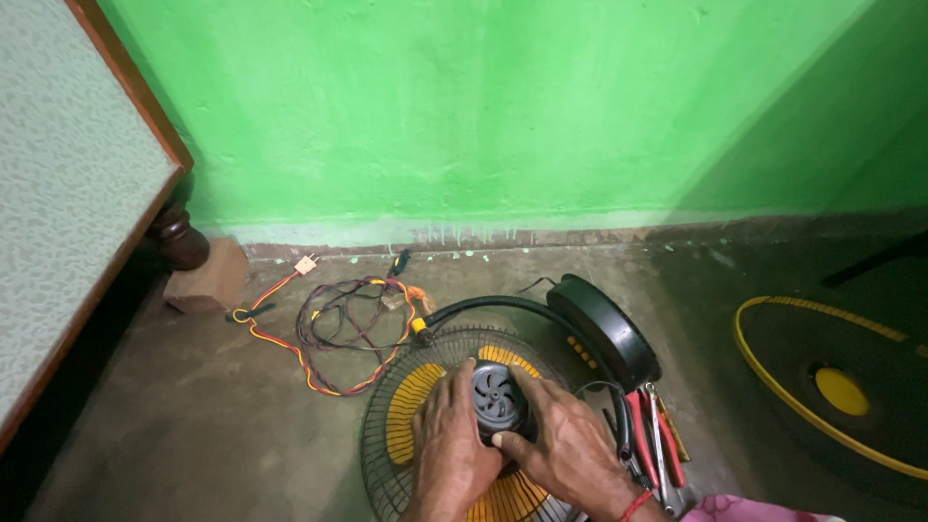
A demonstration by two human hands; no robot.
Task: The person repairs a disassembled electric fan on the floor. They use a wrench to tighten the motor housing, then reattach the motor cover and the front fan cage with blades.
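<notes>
While cupped: hands (512, 440) around motor (498, 398)

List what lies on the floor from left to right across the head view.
Bed edge → brick under its leg → tangle of red and yellow wires → left hand → fan motor → right hand → red-handled pliers → yellow-rimmed fan guard.

Left hand (452, 447) and right hand (565, 447) gripping black fan motor (498, 398), wire grille (387, 416) beneath

Green wall (503, 106); black wire grille (387, 425), yellow ribbed centre; red-yellow-black wires (333, 333); red-handled pliers (652, 435).
</notes>
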